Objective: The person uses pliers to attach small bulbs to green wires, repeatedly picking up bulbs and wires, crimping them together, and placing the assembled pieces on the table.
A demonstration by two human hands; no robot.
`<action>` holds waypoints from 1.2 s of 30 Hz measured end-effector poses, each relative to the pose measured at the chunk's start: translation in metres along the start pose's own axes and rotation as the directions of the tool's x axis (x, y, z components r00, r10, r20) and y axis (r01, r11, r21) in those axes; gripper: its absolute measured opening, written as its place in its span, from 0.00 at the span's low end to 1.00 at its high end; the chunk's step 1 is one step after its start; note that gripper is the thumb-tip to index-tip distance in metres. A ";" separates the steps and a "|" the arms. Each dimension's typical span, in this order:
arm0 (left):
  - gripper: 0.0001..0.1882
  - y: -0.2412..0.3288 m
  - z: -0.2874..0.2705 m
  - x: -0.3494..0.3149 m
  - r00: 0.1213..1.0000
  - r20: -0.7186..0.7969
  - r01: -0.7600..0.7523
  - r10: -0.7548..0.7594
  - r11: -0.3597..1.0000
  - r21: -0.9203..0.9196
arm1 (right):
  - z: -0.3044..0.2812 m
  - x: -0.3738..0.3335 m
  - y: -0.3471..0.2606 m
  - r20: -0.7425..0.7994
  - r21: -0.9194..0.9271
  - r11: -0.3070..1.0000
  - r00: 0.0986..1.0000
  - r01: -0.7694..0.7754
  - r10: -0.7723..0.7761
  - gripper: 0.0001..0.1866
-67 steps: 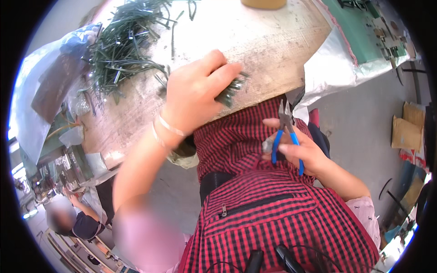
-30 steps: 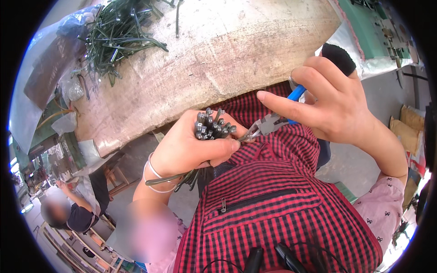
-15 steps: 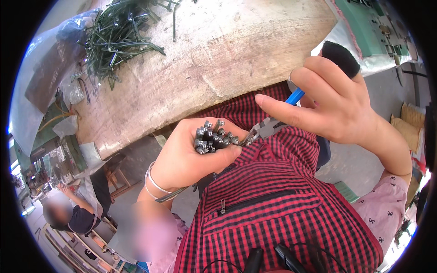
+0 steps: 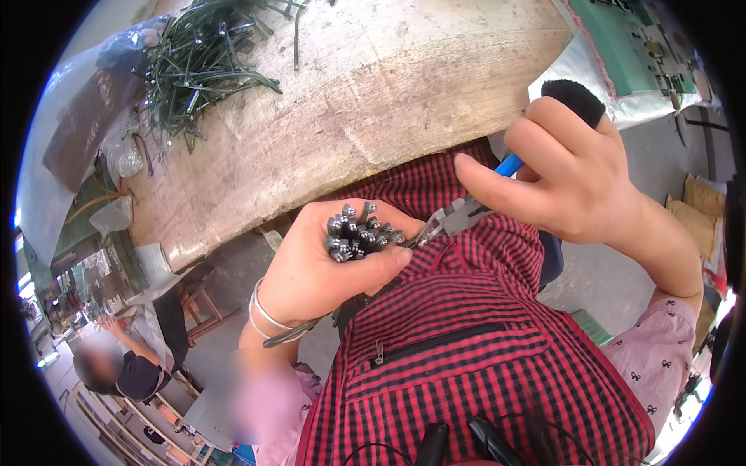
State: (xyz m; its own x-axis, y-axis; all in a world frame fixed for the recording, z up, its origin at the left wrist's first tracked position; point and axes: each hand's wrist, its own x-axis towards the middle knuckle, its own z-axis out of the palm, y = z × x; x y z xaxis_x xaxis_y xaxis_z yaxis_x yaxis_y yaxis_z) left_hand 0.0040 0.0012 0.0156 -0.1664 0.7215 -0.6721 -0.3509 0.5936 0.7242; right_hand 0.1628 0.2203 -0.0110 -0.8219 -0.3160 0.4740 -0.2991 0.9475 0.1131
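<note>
My left hand (image 4: 311, 268) is wrapped round a bundle of dark wires (image 4: 359, 233), whose shiny metal-tipped ends stick up out of the fist. The tails of the bundle come out below, by the bangle on my wrist. In my right hand (image 4: 571, 182) are pliers (image 4: 457, 217) with blue handles, mostly hidden by the fingers; a black cover sits on a finger. The jaws of the pliers reach to my left thumb and forefinger and meet a thin piece there. What exactly they grip is too small to tell.
A worn wooden table (image 4: 373, 101) lies ahead, with a heap of dark green wires (image 4: 206, 70) at its far left. Plastic bags (image 4: 85, 132) hang at the left edge. A green surface with small parts (image 4: 637, 46) is at the far right. Another person (image 4: 140, 373) works at the lower left.
My right fingers have closed a little further round the plier handles, and the hand has shifted slightly. The left hand and its bundle have barely moved.
</note>
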 end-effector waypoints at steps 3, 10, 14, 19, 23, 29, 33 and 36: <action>0.12 -0.010 -0.001 -0.005 0.997 0.058 -0.045 0.057 0.981 -0.190 | 0.011 -0.010 -0.008 -0.022 0.216 0.972 0.994 -0.096 0.103 0.28; 0.12 -0.015 -0.007 0.004 0.998 -0.013 -0.067 0.065 0.992 -0.107 | 0.029 -0.015 -0.015 -0.039 0.168 0.969 0.981 -0.183 0.192 0.27; 0.11 -0.017 -0.010 0.005 0.997 0.065 -0.039 0.051 0.984 -0.175 | 0.018 -0.009 -0.014 0.011 0.174 0.966 0.981 -0.191 0.192 0.25; 0.12 -0.024 -0.001 0.003 0.980 0.077 -0.142 0.184 0.915 -0.378 | 0.043 -0.043 -0.037 0.278 0.798 0.374 0.839 -0.473 0.469 0.25; 0.10 0.002 -0.066 0.043 0.567 -0.138 -0.378 0.812 0.406 0.832 | 0.049 -0.068 -0.061 0.414 0.770 0.104 0.618 -0.629 0.668 0.26; 0.07 0.049 -0.148 0.137 0.685 0.506 0.048 0.524 -0.725 0.687 | 0.040 -0.050 -0.077 0.607 0.702 -0.061 0.551 -0.710 0.572 0.26; 0.05 0.040 -0.067 0.154 0.499 0.706 -0.270 0.503 -0.684 0.678 | 0.041 -0.058 -0.088 0.724 0.672 -0.336 0.491 -0.660 0.484 0.28; 0.09 0.040 -0.019 0.112 0.380 0.544 -0.393 0.748 -0.402 0.827 | 0.038 -0.051 -0.083 0.848 0.525 -0.653 0.403 -0.546 0.344 0.31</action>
State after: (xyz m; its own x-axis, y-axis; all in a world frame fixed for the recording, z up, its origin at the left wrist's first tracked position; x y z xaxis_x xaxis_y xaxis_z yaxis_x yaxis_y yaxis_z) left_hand -0.0463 0.0987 -0.0337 0.1753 0.9121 0.3706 0.9687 -0.2270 0.1005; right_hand 0.2108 0.1561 -0.0773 -0.8456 0.1571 -0.5102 0.3896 -0.4719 -0.7909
